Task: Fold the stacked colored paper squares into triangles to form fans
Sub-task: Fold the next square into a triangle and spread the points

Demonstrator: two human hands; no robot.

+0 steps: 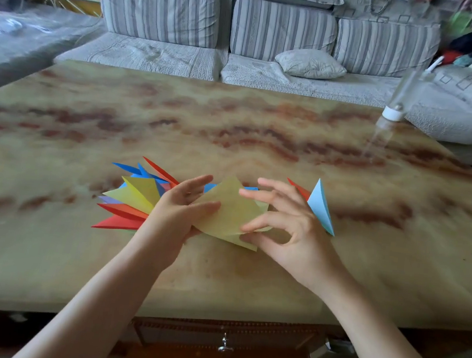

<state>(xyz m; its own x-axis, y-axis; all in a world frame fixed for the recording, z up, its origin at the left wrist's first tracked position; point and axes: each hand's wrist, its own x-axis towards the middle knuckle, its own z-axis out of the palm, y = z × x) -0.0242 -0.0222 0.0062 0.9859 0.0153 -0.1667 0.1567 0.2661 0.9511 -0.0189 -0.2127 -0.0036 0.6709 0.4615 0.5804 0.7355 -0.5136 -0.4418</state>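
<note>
**At the near middle of the worktop: yellow sheet up between both hands**

Just above the worktop (247, 282), near centre, the yellow sheet (231, 210) is lifted and bowed, one corner pointing up and away, and a hand on either side of it. The left hand (179, 205) has the left edge, thumb laid on the front and the fingers (199, 181) straight behind it, so that's a light pinch. The right hand (285, 227) pinches the near right corner between thumb and a curled middle finger, index stretched over the top face.

Here's what matters: the sheet sits diamond-wise between the hands, its far corner and near corner on a line running away from the person. By my read the crease wants to run across, left to right. The right hand sits closer to that near corner and looks better placed to carry it up, with the left steadying.

To the left, touching the left wrist's far side, lies the fan of folded triangles (136, 197), task well along. Just right of the right hand stands a light blue triangle (320, 208).
</note>
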